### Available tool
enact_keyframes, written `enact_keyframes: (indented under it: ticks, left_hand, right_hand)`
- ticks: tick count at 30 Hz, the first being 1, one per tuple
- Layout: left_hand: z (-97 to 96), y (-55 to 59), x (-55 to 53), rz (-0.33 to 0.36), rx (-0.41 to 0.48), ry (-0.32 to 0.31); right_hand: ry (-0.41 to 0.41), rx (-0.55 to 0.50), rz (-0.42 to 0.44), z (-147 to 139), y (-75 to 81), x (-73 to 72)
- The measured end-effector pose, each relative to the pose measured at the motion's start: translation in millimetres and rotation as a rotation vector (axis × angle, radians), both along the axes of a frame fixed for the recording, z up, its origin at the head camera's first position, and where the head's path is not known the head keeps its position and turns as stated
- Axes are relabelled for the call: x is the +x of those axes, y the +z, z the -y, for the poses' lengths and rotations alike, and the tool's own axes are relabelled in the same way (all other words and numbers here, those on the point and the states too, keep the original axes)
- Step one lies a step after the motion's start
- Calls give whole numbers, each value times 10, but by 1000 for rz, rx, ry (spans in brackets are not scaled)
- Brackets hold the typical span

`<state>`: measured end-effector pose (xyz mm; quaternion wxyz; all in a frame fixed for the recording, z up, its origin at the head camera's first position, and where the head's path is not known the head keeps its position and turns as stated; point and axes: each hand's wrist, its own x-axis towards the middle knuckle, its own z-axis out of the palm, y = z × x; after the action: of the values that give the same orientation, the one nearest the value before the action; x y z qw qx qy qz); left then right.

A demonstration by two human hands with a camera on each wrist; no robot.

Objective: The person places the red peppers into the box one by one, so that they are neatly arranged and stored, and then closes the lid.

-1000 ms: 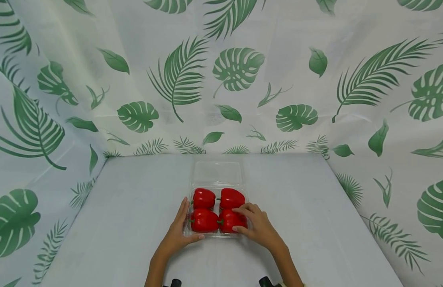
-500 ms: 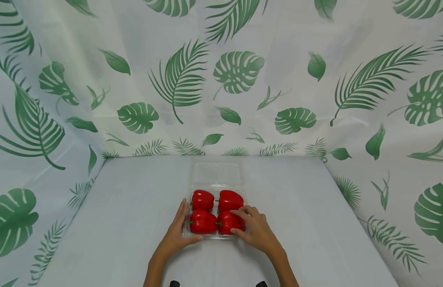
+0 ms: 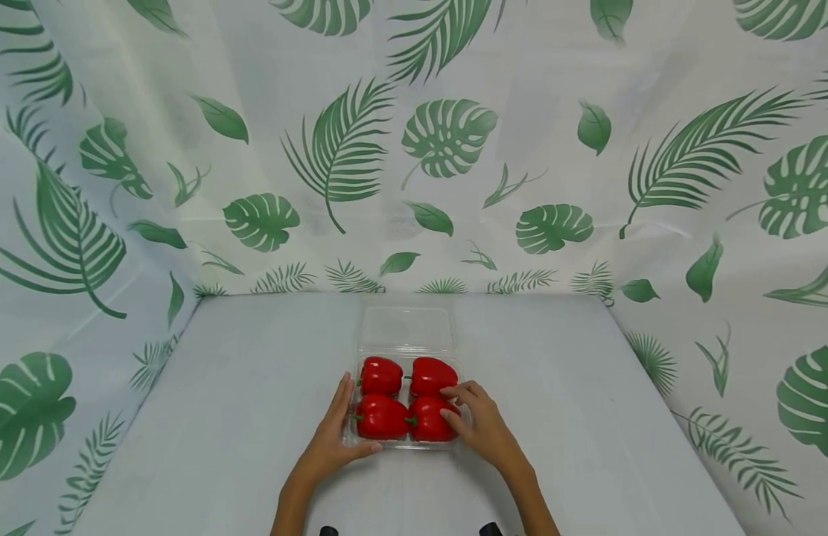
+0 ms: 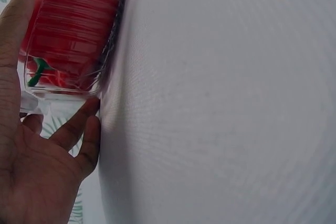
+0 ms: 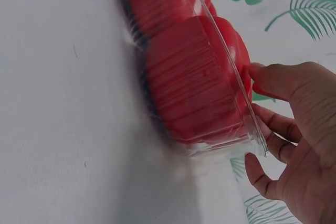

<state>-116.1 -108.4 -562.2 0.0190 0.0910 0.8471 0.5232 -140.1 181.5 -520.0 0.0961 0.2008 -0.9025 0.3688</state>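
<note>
A clear plastic clamshell container (image 3: 407,446) sits on the table with two red bell peppers in its back row and two in front. My left hand (image 3: 325,449) lies along the container's left side, fingers straight, with the thumb near the front left corner. Over the front right bell pepper (image 3: 431,421) is my right hand (image 3: 486,430). In the right wrist view its thumb (image 5: 278,80) touches the pepper, while the other fingers lie loosely by the container's rim. The front left bell pepper (image 3: 380,417) shows a green stem.
The container's transparent lid (image 3: 407,329) lies folded back, away from me. A white cloth covers the table (image 3: 266,357). Behind and at both sides hangs a white curtain (image 3: 467,246) printed with green leaves.
My right thumb has slid from the front of the front right pepper back toward its upper right side, closer to the fingers. My left hand stays in place.
</note>
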Motion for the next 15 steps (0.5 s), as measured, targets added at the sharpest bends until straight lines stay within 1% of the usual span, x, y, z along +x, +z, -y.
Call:
enact_keyframes:
  ticks: [3, 4, 6, 7, 8, 11, 14, 15]
  left_hand:
    - [-3, 0, 1, 5, 1, 3]
    - [-4, 2, 2, 9, 1, 4]
    - [-5, -1, 3, 10, -2, 6]
    - [-2, 1, 1, 12, -1, 7]
    - [0, 3, 0, 15, 2, 7]
    - [2, 10, 1, 20, 6, 0]
    - [3, 15, 6, 27, 6, -5]
    - [4, 16, 6, 28, 2, -5]
  right_hand:
    - [4, -80, -25, -16, -2, -37]
    - [-4, -106, -15, -22, 2, -49]
    - [-35, -164, 37, -39, 3, -87]
    - [-58, -195, 79, -46, 7, -115]
    - [-78, -230, 134, -48, 59, -128]
    - [-165, -361, 311, -93, 111, -226]
    - [-246, -485, 449, -151, 183, -339]
    - [-274, -525, 485, -177, 163, -400]
